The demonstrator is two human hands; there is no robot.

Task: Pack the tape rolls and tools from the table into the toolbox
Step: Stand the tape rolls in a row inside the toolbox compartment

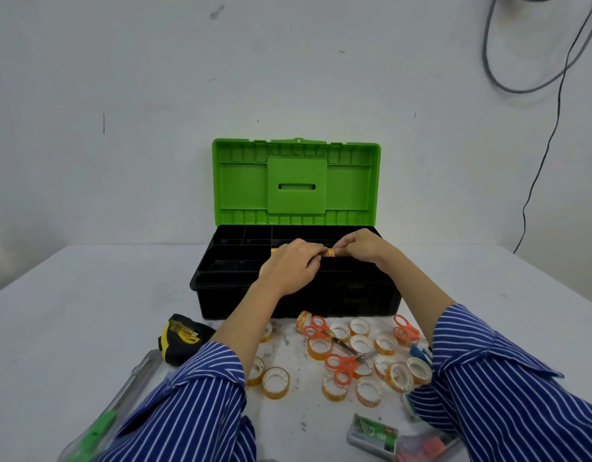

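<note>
The toolbox [221, 295] stands open on the table, green lid [296, 181] upright, black divided tray on top. Over the tray, my left hand [289, 266] and my right hand [363, 248] meet, and both pinch small orange-printed tape rolls [329, 252]. Another bit of orange roll [274, 251] peeks out left of my left hand. Several more tape rolls [361, 343] lie on the table in front of the box, mixed with orange-handled scissors [341, 363] and a second pair [404, 330].
A yellow-black tape measure [183, 336] lies left of my forearm. A packaged green-handled tool [121, 398] sits at the front left. A green staple box [374, 436], red clips and a blue item [421, 351] lie front right. A cable hangs down the wall at right.
</note>
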